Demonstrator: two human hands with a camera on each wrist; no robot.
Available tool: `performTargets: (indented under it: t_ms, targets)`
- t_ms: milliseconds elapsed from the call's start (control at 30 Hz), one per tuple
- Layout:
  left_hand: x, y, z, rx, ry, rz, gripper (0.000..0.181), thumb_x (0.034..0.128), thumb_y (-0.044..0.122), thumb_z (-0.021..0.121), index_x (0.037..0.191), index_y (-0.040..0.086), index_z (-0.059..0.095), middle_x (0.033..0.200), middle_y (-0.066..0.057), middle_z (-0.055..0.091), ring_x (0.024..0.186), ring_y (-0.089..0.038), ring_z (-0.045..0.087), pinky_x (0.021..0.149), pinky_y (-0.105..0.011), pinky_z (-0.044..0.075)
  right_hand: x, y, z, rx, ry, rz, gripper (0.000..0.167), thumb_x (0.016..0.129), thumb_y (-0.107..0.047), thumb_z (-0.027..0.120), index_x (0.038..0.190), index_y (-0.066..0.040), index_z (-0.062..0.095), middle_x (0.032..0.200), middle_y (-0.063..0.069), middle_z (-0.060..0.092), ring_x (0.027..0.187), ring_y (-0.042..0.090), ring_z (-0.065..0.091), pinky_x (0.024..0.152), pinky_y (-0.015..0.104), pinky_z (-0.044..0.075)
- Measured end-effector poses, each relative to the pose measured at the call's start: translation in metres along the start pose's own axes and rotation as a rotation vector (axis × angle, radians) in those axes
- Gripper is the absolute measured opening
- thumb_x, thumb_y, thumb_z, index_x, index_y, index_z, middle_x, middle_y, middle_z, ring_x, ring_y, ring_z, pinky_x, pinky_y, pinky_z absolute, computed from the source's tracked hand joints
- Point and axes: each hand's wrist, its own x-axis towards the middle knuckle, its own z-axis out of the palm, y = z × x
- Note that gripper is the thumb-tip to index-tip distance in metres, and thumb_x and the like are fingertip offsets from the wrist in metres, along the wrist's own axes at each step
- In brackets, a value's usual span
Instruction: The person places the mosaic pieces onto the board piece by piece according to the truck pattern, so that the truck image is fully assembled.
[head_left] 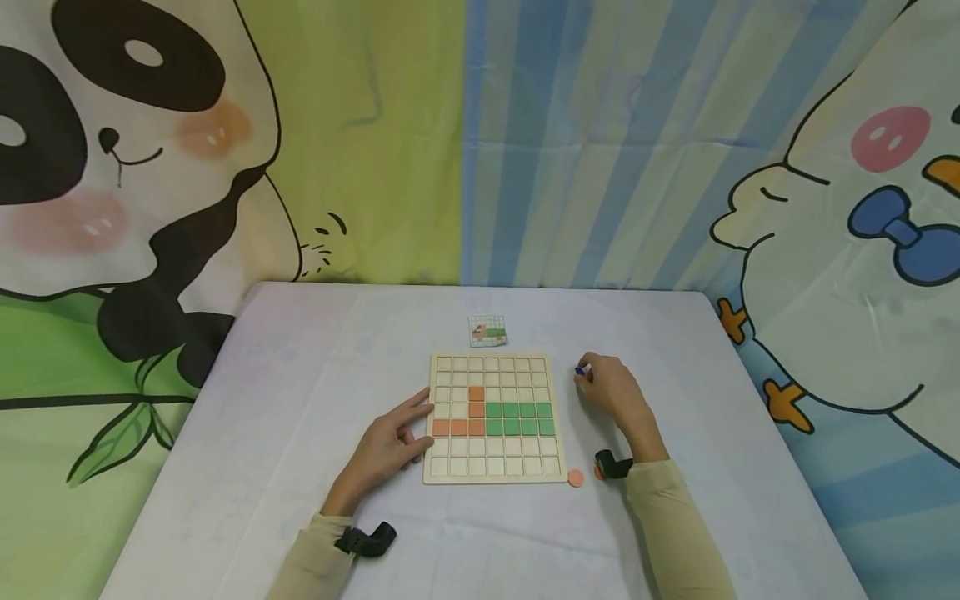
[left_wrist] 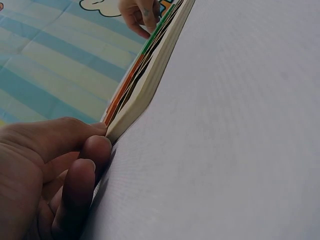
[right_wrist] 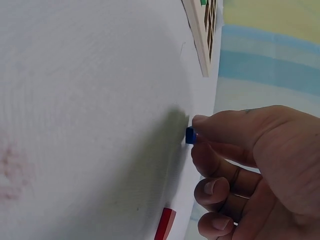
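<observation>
A pale wooden grid board (head_left: 495, 468) lies on the table, with orange squares (head_left: 476, 409) forming an upright column and a row, and two rows of green squares (head_left: 519, 418) to their right. My left hand (head_left: 382, 450) touches the board's left edge with spread fingers and thumb; the left wrist view shows fingertips against the board's corner. Right of the board, my right hand (head_left: 615, 387) pinches a small dark blue piece (right_wrist: 190, 135) between thumb and index finger, just above the table. The hand hides part of that piece.
Behind the board lies a small picture card (head_left: 488, 331) with a gridded coloured design. One orange disc (head_left: 575, 477) is by the board's near right corner; another orange piece (head_left: 598, 472) is partly hidden by the wrist camera. A red block (right_wrist: 165, 225) shows below my right hand.
</observation>
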Motion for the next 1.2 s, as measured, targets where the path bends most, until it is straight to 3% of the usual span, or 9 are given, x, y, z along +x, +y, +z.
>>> performTargets:
  t_ms: [433,700,1200]
  targets:
    - [-0.0001,0.0003,-0.0002,0.003,0.001,0.000,0.063,0.0932,0.011,0.081,0.152,0.006,0.058,0.170,0.002,0.043,0.051,-0.009,0.062,0.050,-0.026,0.053,-0.0038,0.0033,0.0037,0.000,0.011,-0.029,0.021,0.100,-0.016,0.072,0.114,-0.002,0.074,0.091,0.013,0.076,0.074,0.021,0.066,0.069,0.039,0.055]
    - [0.0008,-0.0011,-0.0003,0.005,0.005,0.003,0.063,0.0934,0.011,0.080,0.152,0.007,0.057,0.170,0.002,0.043,0.052,-0.009,0.061,0.050,-0.026,0.053,-0.0067,0.0030,0.0023,-0.003,-0.006,0.038,0.023,0.100,-0.019,0.072,0.117,-0.002,0.073,0.096,0.013,0.077,0.077,0.021,0.065,0.070,0.038,0.055]
    - [0.0014,-0.0063,0.0017,-0.047,-0.002,0.001,0.065,0.0927,0.011,0.082,0.153,0.009,0.057,0.171,0.003,0.042,0.053,-0.010,0.062,0.050,-0.027,0.053,-0.0066,-0.0002,0.0057,-0.033,-0.001,0.051,0.022,0.101,-0.016,0.071,0.116,0.000,0.072,0.091,0.012,0.075,0.072,0.020,0.061,0.067,0.034,0.053]
